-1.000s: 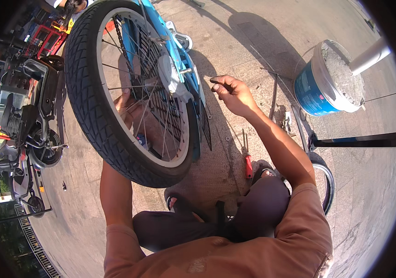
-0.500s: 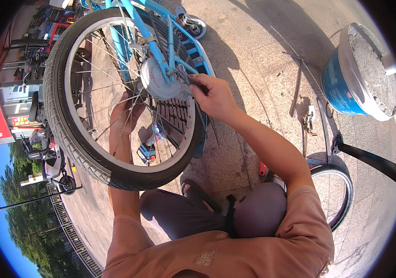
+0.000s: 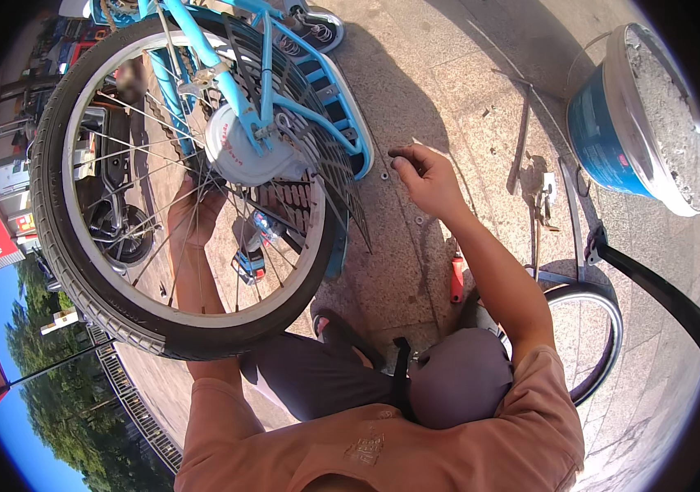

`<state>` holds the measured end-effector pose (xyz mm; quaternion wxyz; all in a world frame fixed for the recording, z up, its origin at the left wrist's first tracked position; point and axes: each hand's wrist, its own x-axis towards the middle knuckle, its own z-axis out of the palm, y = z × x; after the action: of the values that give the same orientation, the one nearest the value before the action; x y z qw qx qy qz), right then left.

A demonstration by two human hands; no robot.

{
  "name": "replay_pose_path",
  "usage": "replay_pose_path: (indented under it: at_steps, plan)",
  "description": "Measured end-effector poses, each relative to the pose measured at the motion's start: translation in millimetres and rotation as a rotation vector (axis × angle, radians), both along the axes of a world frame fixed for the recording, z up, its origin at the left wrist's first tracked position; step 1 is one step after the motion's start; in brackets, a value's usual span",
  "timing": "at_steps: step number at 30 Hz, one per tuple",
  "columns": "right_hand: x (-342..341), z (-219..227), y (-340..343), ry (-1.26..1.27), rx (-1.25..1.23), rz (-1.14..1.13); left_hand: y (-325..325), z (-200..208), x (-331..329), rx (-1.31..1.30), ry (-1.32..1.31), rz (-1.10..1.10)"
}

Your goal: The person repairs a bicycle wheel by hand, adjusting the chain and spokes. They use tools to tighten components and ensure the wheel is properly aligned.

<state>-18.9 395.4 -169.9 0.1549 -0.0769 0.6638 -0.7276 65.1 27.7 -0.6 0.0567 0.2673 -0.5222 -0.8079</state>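
Note:
A bicycle wheel [image 3: 171,321] with a black tyre stands in the light-blue frame [image 3: 266,61]. At its centre is a round silver hub cover [image 3: 239,146]. My left hand [image 3: 190,215] reaches behind the spokes, fingers curled close to the hub; what they grip is hidden. Off to the right of the wheel, apart from it, hangs my right hand [image 3: 432,182]. Its thumb and forefinger are pinched together; anything between them is too small to make out. A dark slatted guard [image 3: 338,176] flanks the wheel beside the hub cover.
Beyond the spokes lies a blue-and-black cordless drill [image 3: 250,264]. On the paving are a red-handled tool [image 3: 456,279], small washers [image 3: 384,175], metal levers [image 3: 520,139] and a loose tyre [image 3: 615,328]. A blue bucket [image 3: 604,135] stands at right. A motorbike [image 3: 120,230] shows behind the wheel.
My right hand has left the hub and moved right and slightly down, still pinched. The wheel and frame appear further left in view. My left hand remains behind the spokes.

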Motion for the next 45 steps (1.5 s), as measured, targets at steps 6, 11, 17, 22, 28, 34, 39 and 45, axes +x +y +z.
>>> replay_pose_path:
  at_steps: [6, 11, 17, 22, 28, 34, 39, 45]
  plan:
    - [44, -55, 91, -0.088, 0.193, -0.263, -34, -10, 7, -0.002, -0.018, -0.005]
    - [85, -92, 189, 0.263, 0.730, -0.734, -59, -13, 8, -0.016, 0.004, -0.132]
    - [109, -126, 224, -0.167, 0.893, -0.703, -68, -18, 11, -0.018, 0.037, -0.114]
    - [104, -140, 217, -0.264, 0.884, -0.615, -65, -18, 8, 0.038, 0.110, -0.250]
    - [90, -140, 217, -0.199, 0.863, -0.587, -55, -12, 5, 0.039, 0.062, -0.225]
    - [83, -89, 214, 0.042, 0.749, -0.613, -48, -17, 4, 0.057, 0.060, -0.146]
    - [48, -6, 188, 0.250, 0.154, -0.476, -36, -15, -1, 0.000, 0.063, -0.116]
    - [-45, 90, 140, 0.813, 0.497, -0.087, -14, -5, 3, 0.092, 0.050, -0.209]
